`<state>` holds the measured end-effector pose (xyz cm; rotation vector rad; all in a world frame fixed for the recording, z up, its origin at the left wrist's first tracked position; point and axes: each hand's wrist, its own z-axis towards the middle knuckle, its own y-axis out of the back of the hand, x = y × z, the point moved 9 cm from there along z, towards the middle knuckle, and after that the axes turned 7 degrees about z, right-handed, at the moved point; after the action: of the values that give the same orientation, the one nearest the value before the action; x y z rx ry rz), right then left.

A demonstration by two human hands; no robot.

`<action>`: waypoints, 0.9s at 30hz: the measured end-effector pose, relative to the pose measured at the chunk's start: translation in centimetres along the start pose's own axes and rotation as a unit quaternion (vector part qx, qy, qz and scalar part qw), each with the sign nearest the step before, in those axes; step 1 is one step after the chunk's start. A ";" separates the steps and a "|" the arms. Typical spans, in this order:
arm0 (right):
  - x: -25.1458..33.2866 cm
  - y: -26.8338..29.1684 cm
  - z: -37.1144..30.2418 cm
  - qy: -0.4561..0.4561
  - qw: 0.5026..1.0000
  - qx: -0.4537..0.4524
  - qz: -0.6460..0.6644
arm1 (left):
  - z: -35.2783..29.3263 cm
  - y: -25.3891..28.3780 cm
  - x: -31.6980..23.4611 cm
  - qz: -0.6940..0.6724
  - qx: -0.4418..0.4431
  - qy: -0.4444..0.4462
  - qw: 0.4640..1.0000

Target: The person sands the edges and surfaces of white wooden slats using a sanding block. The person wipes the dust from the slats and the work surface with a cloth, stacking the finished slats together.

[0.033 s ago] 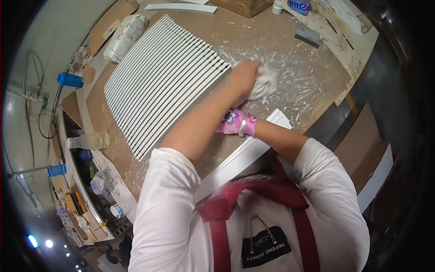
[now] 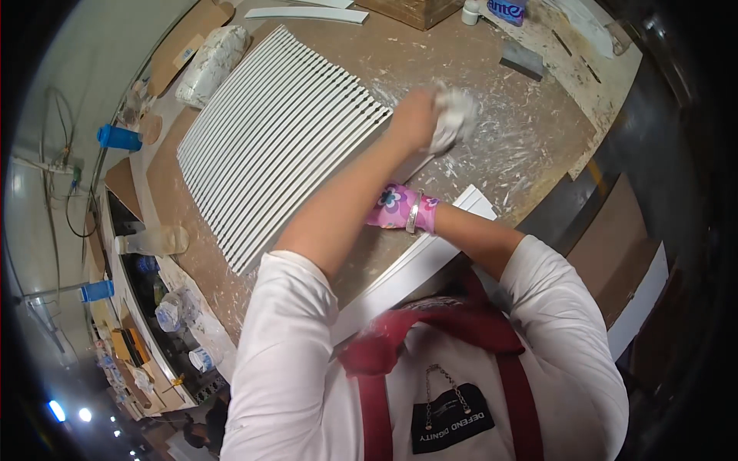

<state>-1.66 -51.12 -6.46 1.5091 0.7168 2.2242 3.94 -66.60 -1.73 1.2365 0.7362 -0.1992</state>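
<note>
My left hand is closed around a crumpled white cloth, slightly blurred, over the white-smeared part of the table. A pink floral glove or cuff and a silver bracelet cover my right wrist. My right arm passes under my left forearm, which hides those fingers. A pale strip end shows between the two arms; what holds it cannot be made out. To the left, many narrow white slats lie side by side in a sheet. White boards lie along the near table edge, close to my body.
A grey block and a purple-labelled package sit at the far right. A plastic-wrapped bundle lies beyond the slats. Left are a blue cup and a cloudy bottle. Cardboard stands off the table's right side.
My left hand and the cloth have shifted slightly away from me. The pale strip end shows more between my arms. My right arm is almost unmoved.
</note>
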 end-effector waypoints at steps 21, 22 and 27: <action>-9.7 19.8 -9.7 -0.310 0.775 -0.403 0.375 | -29.3 11.6 5.9 0.212 0.002 0.164 0.963; -9.4 19.5 -10.2 -0.314 0.771 -0.401 0.383 | -29.6 11.5 5.8 0.209 -0.022 0.163 0.964; -4.1 22.9 -12.5 -0.222 0.868 -0.386 0.221 | -30.0 11.9 -0.9 0.190 -0.011 0.144 0.971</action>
<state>-12.07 -74.45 0.21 1.7070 -0.6598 1.9155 -2.61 -35.57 4.08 1.3752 0.7309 0.3099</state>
